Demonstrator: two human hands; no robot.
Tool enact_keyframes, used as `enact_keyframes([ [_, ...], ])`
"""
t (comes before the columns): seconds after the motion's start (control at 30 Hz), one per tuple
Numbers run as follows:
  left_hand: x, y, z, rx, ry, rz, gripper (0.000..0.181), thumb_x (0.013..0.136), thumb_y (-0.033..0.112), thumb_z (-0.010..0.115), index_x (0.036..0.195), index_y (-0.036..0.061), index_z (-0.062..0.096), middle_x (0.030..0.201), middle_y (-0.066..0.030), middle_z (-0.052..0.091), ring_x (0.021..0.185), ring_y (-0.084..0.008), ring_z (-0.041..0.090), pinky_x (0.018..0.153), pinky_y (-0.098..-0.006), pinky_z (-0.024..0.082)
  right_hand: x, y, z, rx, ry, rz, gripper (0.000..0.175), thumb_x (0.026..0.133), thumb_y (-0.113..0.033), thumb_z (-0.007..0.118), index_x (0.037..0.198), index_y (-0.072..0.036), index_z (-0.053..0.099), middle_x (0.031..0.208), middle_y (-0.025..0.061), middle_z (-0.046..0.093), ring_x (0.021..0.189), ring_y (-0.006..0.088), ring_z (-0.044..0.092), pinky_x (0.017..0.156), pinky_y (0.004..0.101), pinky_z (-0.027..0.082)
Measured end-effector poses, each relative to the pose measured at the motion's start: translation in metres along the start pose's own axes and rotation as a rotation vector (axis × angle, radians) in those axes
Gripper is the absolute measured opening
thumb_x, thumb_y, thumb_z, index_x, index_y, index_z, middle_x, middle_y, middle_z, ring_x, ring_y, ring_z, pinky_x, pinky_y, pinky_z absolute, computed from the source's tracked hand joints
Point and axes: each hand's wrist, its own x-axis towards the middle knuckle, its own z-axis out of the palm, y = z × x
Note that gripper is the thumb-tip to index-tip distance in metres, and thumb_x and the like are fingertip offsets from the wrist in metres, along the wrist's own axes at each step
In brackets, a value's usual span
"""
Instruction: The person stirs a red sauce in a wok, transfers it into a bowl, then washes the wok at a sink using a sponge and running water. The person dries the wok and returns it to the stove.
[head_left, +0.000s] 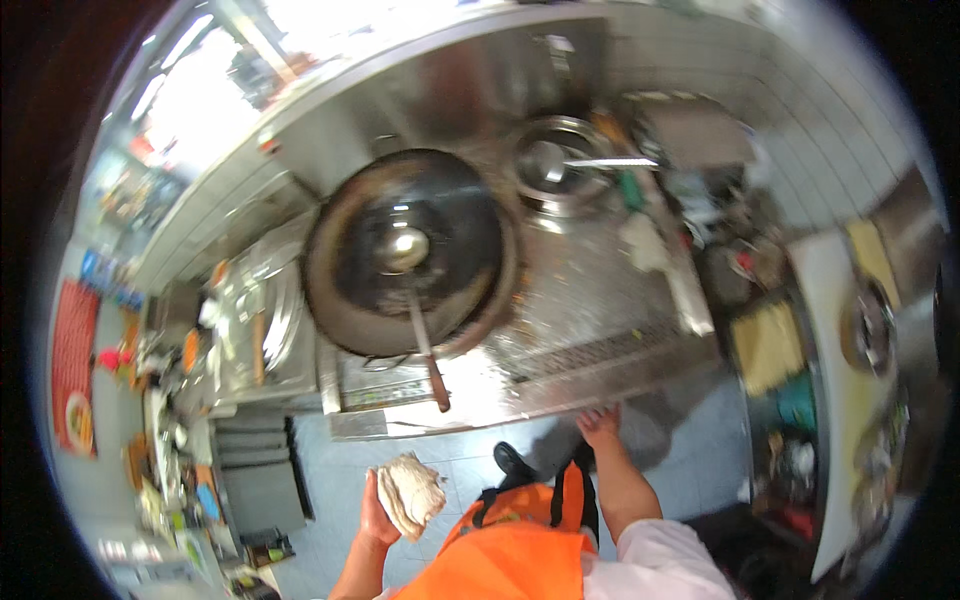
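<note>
My left hand (377, 517) grips a folded, off-white cloth (411, 491) in front of the steel stove, above the tiled floor. Up at the stove's front edge (525, 409), to the right, is my right hand (598, 427); its fingertips meet or pass under the edge, and whether they hold anything there is hidden. A large dark wok (457, 202) sits on the left of the stove with some liquid in it. Inside it rests a metal ladle (406, 250), its wooden handle (438, 386) sticking out over the near rim towards me.
Right of the wok stands a round steel pot (559, 202) with a long-handled utensil (607, 162) across it. A pale rag (645, 244) lies on the stove's right side. Crowded counters flank me: a steel one (292, 367) left, a white board (832, 315) right.
</note>
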Motion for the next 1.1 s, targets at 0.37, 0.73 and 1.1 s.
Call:
enact_keyframes([
  [0.37, -0.073, 0.021, -0.067, -0.090, 0.133, 0.153, 0.084, 0.101, 0.073, 0.023, 0.155, 0.0103, 0.039, 0.148, -0.0211, 0.054, 0.132, -0.0431, 0.055, 0.103, -0.0591, 0.050, 0.047, -0.011, 0.063, 0.126, -0.248, -0.041, 0.082, 0.098, -0.070, 0.038, 0.158, -0.015, 0.034, 0.164, 0.0104, 0.033, 0.147, 0.0371, 0.037, 0.116, 0.0597, 0.031],
  [0.73, -0.048, 0.112, -0.039, -0.267, -0.272, 0.539, 0.086, 0.100, 0.072, 0.038, 0.155, 0.0066, 0.040, 0.156, -0.0157, 0.048, 0.140, -0.0357, 0.049, 0.119, -0.0513, 0.036, -0.059, -0.030, -0.042, -0.258, 0.209, -0.158, 0.089, 0.099, -0.069, 0.042, 0.162, -0.010, 0.019, 0.162, 0.0156, 0.026, 0.142, 0.0369, 0.037, 0.115, 0.0554, 0.028],
  [1.1, 0.020, 0.098, -0.014, -0.221, -0.217, 0.530, 0.080, 0.103, 0.068, 0.037, 0.154, 0.0058, 0.041, 0.152, -0.0175, 0.051, 0.139, -0.0358, 0.050, 0.119, -0.0489, 0.037, -0.224, -0.031, -0.023, -0.722, -0.114, -0.334, 0.079, 0.100, -0.057, 0.047, 0.161, -0.010, 0.026, 0.146, 0.0142, 0.039, 0.120, 0.0303, 0.044, 0.098, 0.0467, 0.034],
])
